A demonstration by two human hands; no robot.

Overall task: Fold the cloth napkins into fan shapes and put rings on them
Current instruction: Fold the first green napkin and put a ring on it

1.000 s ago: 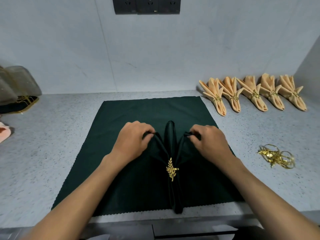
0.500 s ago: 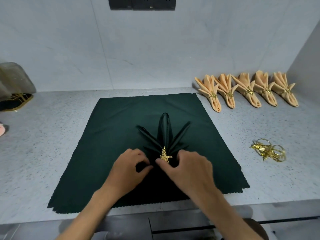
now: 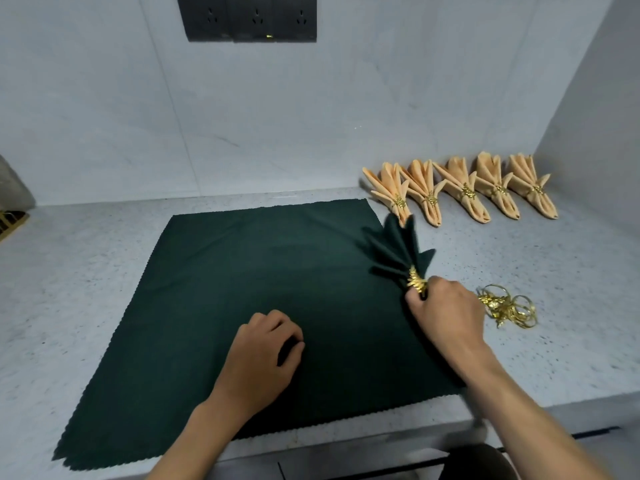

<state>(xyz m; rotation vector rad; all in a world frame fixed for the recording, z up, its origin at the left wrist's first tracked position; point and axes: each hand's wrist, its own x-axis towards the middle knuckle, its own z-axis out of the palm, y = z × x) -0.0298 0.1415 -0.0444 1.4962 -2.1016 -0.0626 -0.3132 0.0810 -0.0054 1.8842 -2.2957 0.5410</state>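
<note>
My right hand (image 3: 445, 315) grips the lower end of a dark green fan-folded napkin (image 3: 398, 249) that wears a gold leaf ring (image 3: 417, 283). The fan is lifted and points up and left, near the right edge of a flat dark green napkin (image 3: 242, 289) spread on the counter. My left hand (image 3: 265, 355) rests on that flat napkin with its fingers loosely curled and nothing in them. Several peach fan napkins with gold rings (image 3: 464, 192) lie in a row at the back right. A heap of loose gold rings (image 3: 507, 306) sits just right of my right hand.
The speckled grey counter (image 3: 79, 271) ends at a front edge close to me. A wall with a black socket panel (image 3: 251, 17) stands behind, and a side wall closes the right. A dark and gold object (image 3: 10, 221) shows at the far left edge.
My right hand has picked the ringed green fan off the middle of the flat napkin and carried it right, toward the peach row. My left hand let go and stayed on the flat napkin.
</note>
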